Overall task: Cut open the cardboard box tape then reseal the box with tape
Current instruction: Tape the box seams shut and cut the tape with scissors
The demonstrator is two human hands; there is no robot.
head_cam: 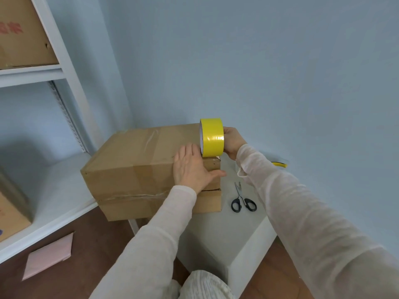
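A: Where is everything?

B: The white worktop [218, 238] carries the cardboard box [129, 165], and the box's near lower edge juts past the worktop's front. The left hand [191, 167] lies flat, fingers straight, over the box's near right top edge, pressing down. The right hand [233, 143] grips the yellow tape roll [212, 137]. The roll stands on edge at the box's right top corner, touching the cardboard just beside the left hand's fingertips. The scissors [243, 199] lie on the worktop to the right of the box, blades together.

A: What could go wrong?

B: My guess is that if the left hand lifts before the tape's end bonds, pulling the roll would peel the start loose. A pull off-line would lay the strip crooked. A hard tug might drag the overhanging box. The old clear tape [154, 137], wrinkled on top, could weaken the bond.

A: Counts?

B: Three boxes: this one, a second box [21, 33] on the shelf [30, 70] up left, and a third box [10, 219] at the lower left edge. Two hands, one roll, one pair of scissors, one pink sheet [49, 255] on the floor [97, 240]. A yellow scrap [279, 164] behind the right sleeve is too hidden to name.
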